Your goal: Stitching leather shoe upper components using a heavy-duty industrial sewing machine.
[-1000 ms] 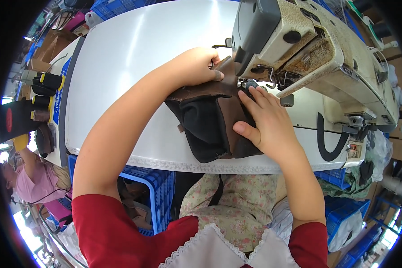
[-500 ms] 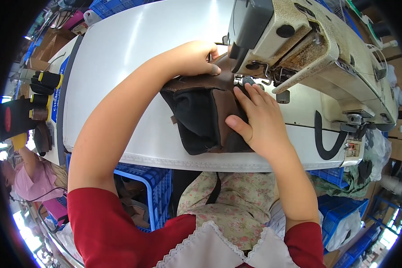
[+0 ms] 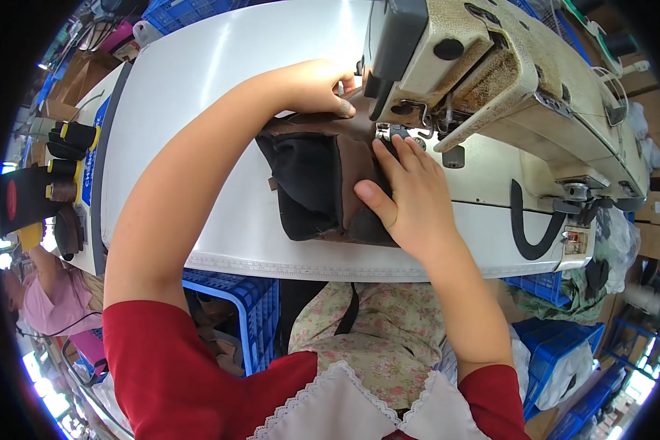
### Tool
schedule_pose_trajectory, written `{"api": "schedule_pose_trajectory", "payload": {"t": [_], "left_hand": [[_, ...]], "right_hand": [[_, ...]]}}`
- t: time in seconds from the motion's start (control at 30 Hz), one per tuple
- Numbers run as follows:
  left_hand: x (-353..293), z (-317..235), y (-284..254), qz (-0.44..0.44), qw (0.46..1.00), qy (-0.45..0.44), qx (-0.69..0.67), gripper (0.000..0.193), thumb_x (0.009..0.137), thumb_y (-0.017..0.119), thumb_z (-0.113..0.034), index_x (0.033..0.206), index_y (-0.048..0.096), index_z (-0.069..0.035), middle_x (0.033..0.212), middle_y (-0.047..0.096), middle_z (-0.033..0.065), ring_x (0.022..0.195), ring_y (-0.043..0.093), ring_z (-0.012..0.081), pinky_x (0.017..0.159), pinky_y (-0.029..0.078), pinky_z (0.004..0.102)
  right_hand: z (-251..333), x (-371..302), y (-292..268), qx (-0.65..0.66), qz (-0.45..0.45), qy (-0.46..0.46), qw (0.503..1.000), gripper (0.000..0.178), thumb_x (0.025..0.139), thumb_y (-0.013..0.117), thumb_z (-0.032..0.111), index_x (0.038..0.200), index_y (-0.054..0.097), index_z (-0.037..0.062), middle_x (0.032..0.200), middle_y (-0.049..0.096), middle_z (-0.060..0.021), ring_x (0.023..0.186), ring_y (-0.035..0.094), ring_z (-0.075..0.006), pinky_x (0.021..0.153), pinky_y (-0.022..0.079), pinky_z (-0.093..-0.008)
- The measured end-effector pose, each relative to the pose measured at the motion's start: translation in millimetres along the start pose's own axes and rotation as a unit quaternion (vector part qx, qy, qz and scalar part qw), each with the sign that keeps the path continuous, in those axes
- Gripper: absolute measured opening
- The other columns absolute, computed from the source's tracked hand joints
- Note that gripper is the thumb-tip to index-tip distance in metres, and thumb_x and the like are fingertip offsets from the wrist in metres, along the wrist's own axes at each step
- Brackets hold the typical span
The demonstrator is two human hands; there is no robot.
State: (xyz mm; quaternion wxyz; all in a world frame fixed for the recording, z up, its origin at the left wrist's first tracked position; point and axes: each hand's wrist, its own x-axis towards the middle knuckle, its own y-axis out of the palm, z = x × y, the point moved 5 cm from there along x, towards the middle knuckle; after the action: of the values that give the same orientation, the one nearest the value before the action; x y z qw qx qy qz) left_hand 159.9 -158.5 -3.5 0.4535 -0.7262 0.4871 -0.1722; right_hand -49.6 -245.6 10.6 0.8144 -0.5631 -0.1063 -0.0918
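Note:
A boxy, part-sewn bag (image 3: 356,165) of brown leather-like material lies on its side on the white sewing table, with black fabric (image 3: 301,172) bulging at its open side. My left hand (image 3: 321,86) reaches around its far side, thumb and fingers closed on the brown edge. My right hand (image 3: 418,198) rests on the bag's right part, fingers stretched out and thumb spread. Its fingertips lie just beside the presser foot area of the sewing machine (image 3: 502,70). The machine's head hides the bag's far right end and the needle.
A curved black bar (image 3: 519,224) hangs at the table's right front. Thread spools (image 3: 79,132) stand on the neighbouring table at left. Blue crates (image 3: 260,315) sit below the front edge and at lower right. Another person in pink (image 3: 55,297) is at far left.
The bag has shifted slightly away from me, both hands moving along with it. The whole view has also drifted a little, so the machine appears farther left.

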Motion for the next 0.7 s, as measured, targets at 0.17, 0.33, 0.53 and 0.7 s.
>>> {"api": "schedule_pose_trajectory", "payload": {"t": [0.17,0.33,0.53,0.7], "left_hand": [[-6.8,-9.1,-5.8,0.008,1.0,0.0,-0.006,0.042,0.077,0.077,-0.035,0.104,0.064,-0.004,0.097,0.067,0.0143,0.089,0.064,0.0278,0.079,0.051,0.0375],[-47.2,-27.5,-42.6,-0.101,0.987,-0.017,0.126,0.025,0.085,0.067,-0.023,0.098,0.066,-0.003,0.087,0.067,0.0127,0.081,0.065,0.0275,0.074,0.052,0.0374],[-148.4,-113.6,-62.3,-0.279,0.959,-0.041,0.007,0.012,0.085,0.066,-0.011,0.081,0.064,0.0,0.07,0.062,0.0084,0.063,0.056,0.0182,0.059,0.043,0.0311],[-158.6,-203.7,15.1,-0.181,0.96,0.204,0.069,0.021,0.065,0.074,-0.004,0.081,0.061,-0.007,0.09,0.066,0.0067,0.082,0.065,0.0271,0.071,0.052,0.0397]], "right_hand": [[-2.5,1.2,-2.9,0.016,0.0,0.003,1.0,0.08,0.092,0.045,0.066,0.127,0.059,-0.0053,0.12,0.06,-0.0295,0.117,0.055,-0.0443,0.095,0.042,-0.0464],[-28.9,-3.6,-33.5,0.193,0.151,0.032,0.969,0.074,0.092,0.049,0.06,0.136,0.053,0.0005,0.139,0.05,-0.0237,0.132,0.043,-0.0399,0.11,0.033,-0.044],[-51.4,-27.5,-63.0,0.204,0.124,-0.049,0.97,0.065,0.081,0.074,0.04,0.129,0.058,-0.0003,0.135,0.053,-0.0216,0.125,0.05,-0.0391,0.106,0.039,-0.0425],[-76.7,-17.5,-53.0,0.335,0.163,0.006,0.928,0.041,0.089,0.07,0.024,0.122,0.065,0.0008,0.12,0.066,-0.0149,0.115,0.06,-0.025,0.101,0.043,-0.035]]}}
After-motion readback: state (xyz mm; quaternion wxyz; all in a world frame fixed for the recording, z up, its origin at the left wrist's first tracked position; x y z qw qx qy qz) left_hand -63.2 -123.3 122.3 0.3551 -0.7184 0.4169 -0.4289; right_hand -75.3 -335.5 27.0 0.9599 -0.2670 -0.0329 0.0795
